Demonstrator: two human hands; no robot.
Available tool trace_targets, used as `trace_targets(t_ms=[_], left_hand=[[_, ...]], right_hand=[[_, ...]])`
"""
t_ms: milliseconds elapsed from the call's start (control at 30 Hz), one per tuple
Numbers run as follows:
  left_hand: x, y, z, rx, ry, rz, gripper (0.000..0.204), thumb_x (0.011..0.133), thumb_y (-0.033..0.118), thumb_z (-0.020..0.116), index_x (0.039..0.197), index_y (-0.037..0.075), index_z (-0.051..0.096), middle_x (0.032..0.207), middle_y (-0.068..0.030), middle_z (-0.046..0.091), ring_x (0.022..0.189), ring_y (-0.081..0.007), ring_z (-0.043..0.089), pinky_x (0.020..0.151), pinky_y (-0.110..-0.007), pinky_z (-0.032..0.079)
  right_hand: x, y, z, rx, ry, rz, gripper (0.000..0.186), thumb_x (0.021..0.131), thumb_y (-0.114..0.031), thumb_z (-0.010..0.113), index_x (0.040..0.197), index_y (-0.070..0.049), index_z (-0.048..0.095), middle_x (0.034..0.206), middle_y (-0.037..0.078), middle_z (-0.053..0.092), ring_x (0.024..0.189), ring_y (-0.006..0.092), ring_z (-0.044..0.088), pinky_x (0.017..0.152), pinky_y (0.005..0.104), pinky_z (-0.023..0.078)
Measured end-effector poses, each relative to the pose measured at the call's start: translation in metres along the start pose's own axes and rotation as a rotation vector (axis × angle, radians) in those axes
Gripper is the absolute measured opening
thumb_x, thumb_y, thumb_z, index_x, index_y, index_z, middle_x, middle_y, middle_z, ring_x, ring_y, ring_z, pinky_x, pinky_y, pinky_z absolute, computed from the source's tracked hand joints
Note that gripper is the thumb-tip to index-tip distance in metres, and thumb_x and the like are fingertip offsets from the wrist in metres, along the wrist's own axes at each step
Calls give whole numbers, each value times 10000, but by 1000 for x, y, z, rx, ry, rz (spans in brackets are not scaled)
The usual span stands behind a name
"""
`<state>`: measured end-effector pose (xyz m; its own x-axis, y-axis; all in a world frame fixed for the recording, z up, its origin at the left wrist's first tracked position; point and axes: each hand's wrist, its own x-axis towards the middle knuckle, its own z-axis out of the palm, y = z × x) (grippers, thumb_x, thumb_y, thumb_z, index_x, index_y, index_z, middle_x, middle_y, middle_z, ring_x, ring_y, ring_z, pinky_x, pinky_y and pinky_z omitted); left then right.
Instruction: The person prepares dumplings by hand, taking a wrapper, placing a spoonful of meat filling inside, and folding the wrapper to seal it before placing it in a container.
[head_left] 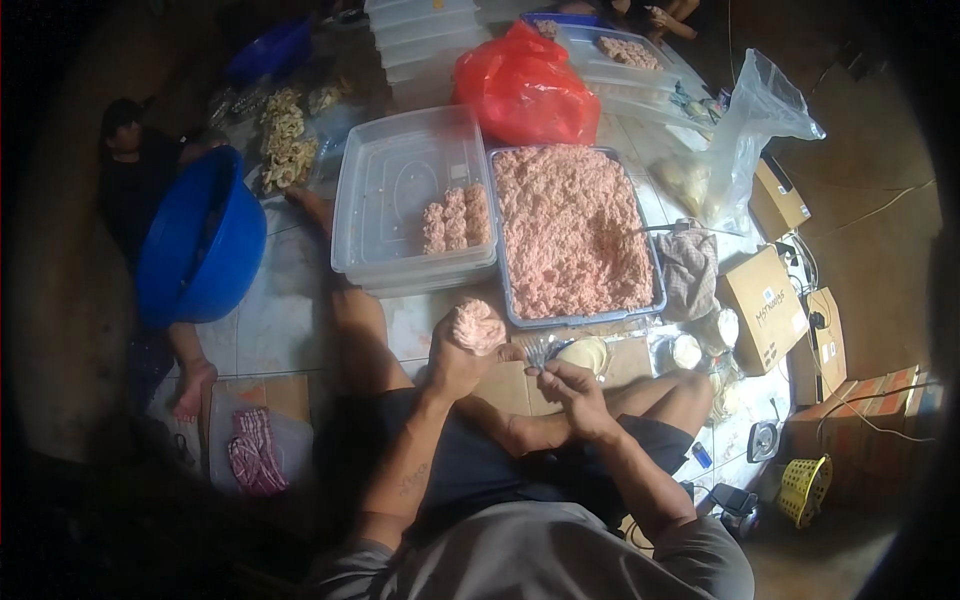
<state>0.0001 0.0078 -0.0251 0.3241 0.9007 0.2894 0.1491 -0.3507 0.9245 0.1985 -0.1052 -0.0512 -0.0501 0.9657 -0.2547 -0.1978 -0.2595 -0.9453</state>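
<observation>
My left hand (455, 368) is closed around a lump of pink minced filling (478, 327), which bulges out of the top of the fist. Whether a wrapper lies under it is hidden. To its right, my right hand (580, 398) pinches a small metal utensil (538, 352) that looks like a fork, its head pointing toward the left hand. Just beyond the right hand sits a stack of pale round wrappers (586, 353). Ahead stands a blue-rimmed tub (588, 321) heaped with the same pink mince (565, 230). Beside it, a clear plastic box (375, 200) holds several shaped pink pieces (456, 220).
A red plastic bag (527, 90) and stacked clear boxes (425, 45) stand behind. Left are a blue basin (205, 240) and another person (130, 180). Cardboard boxes (765, 310), a clear bag (745, 140), a cloth (690, 270) and a yellow basket (803, 490) lie right.
</observation>
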Motion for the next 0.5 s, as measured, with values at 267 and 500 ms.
trace_targets(t_ms=[267,500], left_hand=[[-5,-6,8,-266,-14,18,451,698,21,910,1014,31,590,887,-22,597,828,-119,584,713,-281,501],[1,12,6,-129,112,-85,417,714,83,921,954,46,582,889,-16,615,825,-104,576,745,-272,488]], right_hand=[[3,4,15,-30,-25,-232,157,1030,-81,577,1087,26,677,817,11,562,736,138,526,689,292,437],[3,-21,6,-535,254,-456,142,1016,-21,536,1048,37,662,895,142,589,821,256,591,750,312,477]])
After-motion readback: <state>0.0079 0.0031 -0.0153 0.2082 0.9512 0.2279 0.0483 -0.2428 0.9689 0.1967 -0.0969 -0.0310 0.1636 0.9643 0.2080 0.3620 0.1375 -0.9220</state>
